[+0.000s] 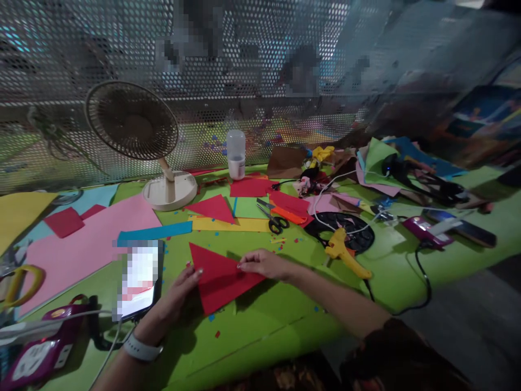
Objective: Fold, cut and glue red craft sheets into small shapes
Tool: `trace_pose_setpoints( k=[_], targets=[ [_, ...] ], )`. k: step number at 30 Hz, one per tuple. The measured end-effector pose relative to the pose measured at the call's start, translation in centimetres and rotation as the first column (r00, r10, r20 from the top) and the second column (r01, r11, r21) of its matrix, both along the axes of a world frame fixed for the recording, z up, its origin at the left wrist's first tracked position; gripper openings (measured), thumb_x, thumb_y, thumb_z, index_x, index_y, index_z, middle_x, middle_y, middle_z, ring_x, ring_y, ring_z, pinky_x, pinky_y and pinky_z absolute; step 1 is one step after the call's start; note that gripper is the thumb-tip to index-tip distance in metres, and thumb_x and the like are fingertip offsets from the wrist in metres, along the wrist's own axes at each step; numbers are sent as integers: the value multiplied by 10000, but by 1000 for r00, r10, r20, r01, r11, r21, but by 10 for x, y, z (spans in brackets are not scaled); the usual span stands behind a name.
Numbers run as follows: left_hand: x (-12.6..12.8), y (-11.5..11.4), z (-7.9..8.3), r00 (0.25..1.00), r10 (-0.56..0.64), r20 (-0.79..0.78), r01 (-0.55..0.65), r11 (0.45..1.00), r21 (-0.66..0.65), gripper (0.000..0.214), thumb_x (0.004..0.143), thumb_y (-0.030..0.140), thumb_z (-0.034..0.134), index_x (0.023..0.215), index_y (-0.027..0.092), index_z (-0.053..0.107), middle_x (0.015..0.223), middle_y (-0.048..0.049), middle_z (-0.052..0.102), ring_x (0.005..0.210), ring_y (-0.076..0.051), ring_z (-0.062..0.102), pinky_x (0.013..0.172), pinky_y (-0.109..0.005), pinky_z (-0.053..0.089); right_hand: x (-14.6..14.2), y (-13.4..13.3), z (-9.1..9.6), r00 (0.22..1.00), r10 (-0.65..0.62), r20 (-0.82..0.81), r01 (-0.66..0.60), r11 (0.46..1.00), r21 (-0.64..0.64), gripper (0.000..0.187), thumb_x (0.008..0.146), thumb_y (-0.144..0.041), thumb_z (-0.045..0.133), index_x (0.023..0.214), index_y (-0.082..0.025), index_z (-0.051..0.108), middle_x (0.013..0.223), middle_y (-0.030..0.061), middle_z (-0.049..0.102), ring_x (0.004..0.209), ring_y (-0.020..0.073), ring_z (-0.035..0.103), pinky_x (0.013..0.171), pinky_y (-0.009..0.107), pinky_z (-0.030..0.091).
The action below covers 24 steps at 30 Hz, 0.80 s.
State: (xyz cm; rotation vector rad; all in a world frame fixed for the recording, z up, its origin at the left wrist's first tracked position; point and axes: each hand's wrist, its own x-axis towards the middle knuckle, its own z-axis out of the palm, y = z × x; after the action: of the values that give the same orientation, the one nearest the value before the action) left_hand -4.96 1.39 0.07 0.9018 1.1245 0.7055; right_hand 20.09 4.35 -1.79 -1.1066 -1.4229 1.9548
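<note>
A red paper triangle is held between my two hands, just above the green tabletop. My left hand grips its left edge, thumb on top and fingers mostly hidden behind. On the other side, my right hand pinches the upper right edge between thumb and fingertips. Beyond them lies another red paper triangle, partly over a yellow paper strip. Black-handled scissors rest near the strip's right end. A phone with a lit screen sits left of my left hand.
A fan and a plastic bottle stand at the back by a perforated metal screen. At right are a yellow glue gun, a black round tray and cables. Pink paper and a purple power strip lie left.
</note>
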Motion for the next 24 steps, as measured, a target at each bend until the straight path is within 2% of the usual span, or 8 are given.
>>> trace_pose_setpoints(
  k=[5,8,12,15,18,21,24],
  targets=[
    [18,-5,4,999,9,33,-7,998,-68,396,694,439,784,943,155,668,896,-86,750,759,-228,708,699,-326,574,-12,-9,-5,999,-33,25,33,999,24,316,725,-455,726,779,-154,645,695,-34,598,608,88,469,579,218,340],
    [22,-7,4,999,40,21,-39,998,-47,402,680,423,797,952,154,674,876,-80,753,752,-218,706,680,-301,567,-13,-10,-2,999,-31,35,30,999,23,297,728,-436,724,764,-155,633,668,-41,575,595,86,452,557,215,331],
    [22,-6,1,998,49,-46,-49,999,-3,424,650,454,808,887,123,691,797,-94,745,665,-200,683,568,-256,525,-13,-11,-1,999,-26,48,23,997,71,292,761,-427,696,760,-143,628,649,-44,558,576,72,434,527,199,311],
    [20,-3,2,992,102,-71,-105,994,-41,410,607,448,833,812,123,689,747,-85,736,604,-185,665,526,-243,506,-8,-10,0,995,47,91,-53,997,64,290,776,-425,685,793,-140,638,634,-49,563,530,56,432,490,183,300],
    [16,-1,4,987,148,-58,-152,986,-74,417,592,429,845,838,126,697,728,-73,731,600,-193,671,509,-245,507,2,-6,5,985,143,101,-144,990,-1,296,792,-441,668,828,-150,630,589,-53,574,468,52,458,451,172,305],
    [12,0,3,978,204,-45,-207,976,-65,410,584,423,851,823,124,705,692,-60,724,557,-177,660,462,-224,490,13,1,12,971,232,62,-229,972,-59,293,795,-445,664,831,-161,604,541,-61,573,435,55,495,456,165,355],
    [9,2,1,960,281,-8,-281,957,-72,406,560,400,871,815,130,706,706,-49,733,567,-164,668,465,-206,507,25,8,19,951,308,21,-306,950,-61,285,783,-430,674,799,-159,591,537,-56,586,447,57,536,484,165,401]
  ],
)
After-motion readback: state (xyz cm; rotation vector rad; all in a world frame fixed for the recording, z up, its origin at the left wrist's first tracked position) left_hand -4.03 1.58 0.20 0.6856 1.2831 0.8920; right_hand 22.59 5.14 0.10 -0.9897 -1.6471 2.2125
